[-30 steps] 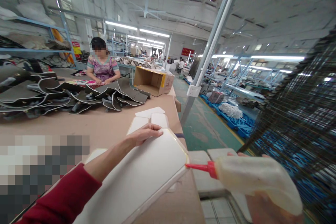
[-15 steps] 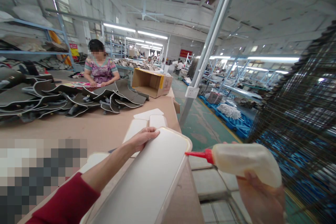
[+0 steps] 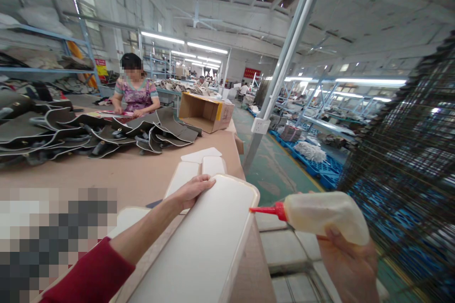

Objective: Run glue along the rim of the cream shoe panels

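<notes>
My left hand lies flat on the far left edge of a long white panel that rests on the brown table and overhangs its right side. My right hand grips a soft translucent squeeze bottle with a red nozzle. The nozzle tip touches the panel's right edge near its far corner. Beyond my left hand lie smaller white panels. My left sleeve is red.
Several dark grey cut pieces are fanned across the table's far left. An open cardboard box stands at the far end, where a person sits working. A steel post rises right of the table. A dark wire rack fills the right.
The white panel has swung so its long side points away from me. My right hand has brought the bottle up and left, with the nozzle staying at the panel's edge.
</notes>
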The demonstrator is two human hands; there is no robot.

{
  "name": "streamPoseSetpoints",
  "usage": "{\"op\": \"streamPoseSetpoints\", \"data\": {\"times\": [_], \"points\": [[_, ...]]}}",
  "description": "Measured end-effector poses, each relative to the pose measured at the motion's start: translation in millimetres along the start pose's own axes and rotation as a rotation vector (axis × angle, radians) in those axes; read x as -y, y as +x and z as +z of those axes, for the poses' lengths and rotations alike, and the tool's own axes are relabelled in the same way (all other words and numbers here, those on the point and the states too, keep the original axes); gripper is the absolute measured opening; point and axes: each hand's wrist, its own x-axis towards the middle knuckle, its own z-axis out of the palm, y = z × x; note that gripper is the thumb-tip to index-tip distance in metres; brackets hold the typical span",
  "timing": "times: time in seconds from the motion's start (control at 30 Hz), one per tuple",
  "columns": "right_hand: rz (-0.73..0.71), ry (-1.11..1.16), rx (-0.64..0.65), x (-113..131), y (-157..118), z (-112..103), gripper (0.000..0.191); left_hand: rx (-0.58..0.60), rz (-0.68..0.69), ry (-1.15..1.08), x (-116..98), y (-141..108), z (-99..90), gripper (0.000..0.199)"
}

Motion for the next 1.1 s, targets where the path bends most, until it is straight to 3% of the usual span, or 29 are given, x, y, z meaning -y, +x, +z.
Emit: {"op": "streamPoseSetpoints", "data": {"times": [0.5,0.77,1.1], "points": [[0.137,-0.017,0.085,8,-21,6,0.066,0.000,-0.068,-0.012,10,4,-8.0,0.048],[0.251,0.012,-0.023,8,-27,5,0.078,-0.027,-0.096,0.001,12,5,-10.2,0.040],[0.232,-0.021,0.030,0,-41,-12,0.077,-0.045,-0.120,0.003,11,7,-11.6,0.036]]}}
